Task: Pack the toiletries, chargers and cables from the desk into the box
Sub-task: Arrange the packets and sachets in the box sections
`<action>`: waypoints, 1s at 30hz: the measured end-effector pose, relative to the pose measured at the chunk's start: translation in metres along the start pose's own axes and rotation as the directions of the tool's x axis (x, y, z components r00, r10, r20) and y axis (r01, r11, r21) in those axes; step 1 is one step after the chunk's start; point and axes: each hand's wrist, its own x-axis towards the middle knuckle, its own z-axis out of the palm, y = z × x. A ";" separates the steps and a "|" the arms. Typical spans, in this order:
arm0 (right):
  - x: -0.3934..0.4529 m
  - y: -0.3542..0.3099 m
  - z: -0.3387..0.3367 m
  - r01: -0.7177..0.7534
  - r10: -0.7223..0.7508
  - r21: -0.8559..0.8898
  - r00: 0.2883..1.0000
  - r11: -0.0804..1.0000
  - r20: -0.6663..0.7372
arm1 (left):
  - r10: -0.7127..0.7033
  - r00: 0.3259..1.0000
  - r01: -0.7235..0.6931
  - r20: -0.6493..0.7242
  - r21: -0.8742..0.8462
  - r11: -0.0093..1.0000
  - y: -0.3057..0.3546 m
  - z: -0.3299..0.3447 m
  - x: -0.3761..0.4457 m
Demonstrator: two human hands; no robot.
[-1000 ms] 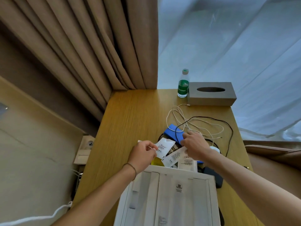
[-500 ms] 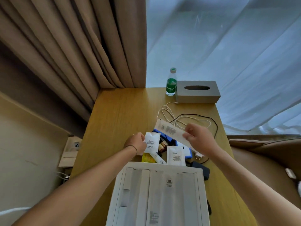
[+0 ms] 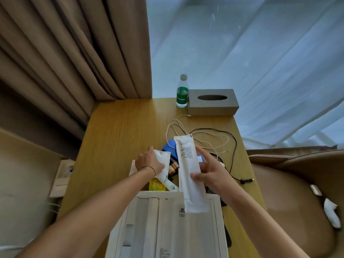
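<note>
My right hand [image 3: 210, 172] holds a long white toiletry packet [image 3: 188, 170] upright over the far edge of the white box [image 3: 167, 229]. My left hand [image 3: 149, 161] grips a small white sachet [image 3: 163, 164]. Between the hands lie a yellow packet [image 3: 156, 186], a small white tube [image 3: 170, 185], small brown bottles [image 3: 174, 167] and a blue item [image 3: 170, 146]. A white cable [image 3: 178, 127] and a black cable [image 3: 232, 146] are coiled on the desk beyond. A black charger [image 3: 223, 202] peeks out by the box's right side.
A water bottle with a green label [image 3: 182, 92] and a grey tissue box [image 3: 212, 101] stand at the desk's far edge. Brown curtains [image 3: 74, 53] hang at left, sheer curtains [image 3: 242, 53] behind. A brown chair [image 3: 297, 183] is at right, a wall socket [image 3: 67, 170] at left.
My right hand turned the long packet from slanted to upright and brought it nearer, over the box's edge. My left hand shifted its sachet slightly.
</note>
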 end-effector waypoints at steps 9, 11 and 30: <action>-0.031 0.011 0.015 -0.041 0.038 -0.020 0.988 0.999 -0.148 | 0.011 1.000 -0.002 0.013 -0.513 0.858 -0.002 -0.032 -0.023; -0.041 0.014 0.023 -0.067 0.066 0.000 0.981 0.998 -0.182 | 0.050 0.999 -0.026 0.018 -0.653 0.757 -0.003 -0.044 -0.039; -0.109 0.064 0.098 -0.107 -0.194 -0.531 0.856 0.840 -0.479 | 0.328 0.915 0.060 0.235 -0.882 0.467 -0.089 -0.051 -0.177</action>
